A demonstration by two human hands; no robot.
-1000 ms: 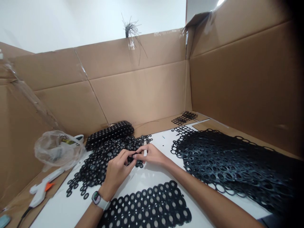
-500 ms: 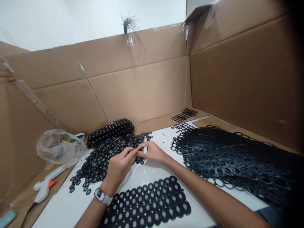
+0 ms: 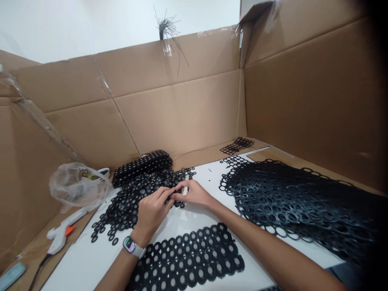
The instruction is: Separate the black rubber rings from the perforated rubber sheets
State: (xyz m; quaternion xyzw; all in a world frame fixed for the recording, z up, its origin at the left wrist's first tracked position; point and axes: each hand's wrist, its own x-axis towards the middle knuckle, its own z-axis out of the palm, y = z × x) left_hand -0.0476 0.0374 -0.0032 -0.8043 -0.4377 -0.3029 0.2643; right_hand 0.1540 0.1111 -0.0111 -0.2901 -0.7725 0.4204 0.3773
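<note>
My left hand (image 3: pixel 154 206), a watch on its wrist, is closed in a pinch; whatever its fingertips hold is too small or hidden to make out. Fingertip to fingertip with it is my right hand (image 3: pixel 194 193), also closed. A slim white pen-like stick (image 3: pixel 186 190) stands up out of the right hand's grip. Both hands hover at the edge of a heap of loose black rings (image 3: pixel 130 202). Nearer me, on the white board, lies a flat panel of joined black rings with pale centres (image 3: pixel 194 255).
A rolled ring sheet (image 3: pixel 142 165) lies behind the heap. On the right spreads a large pile of black ring netting (image 3: pixel 281 198). At left are a plastic bag (image 3: pixel 77 188), a white glue gun (image 3: pixel 59 238) and a teal object (image 3: pixel 12 277). Cardboard walls (image 3: pixel 182 109) surround the board.
The camera view has shifted slightly. My fingertips have shifted a little against each other, and the white stick leans slightly more; both hands stay in the same place.
</note>
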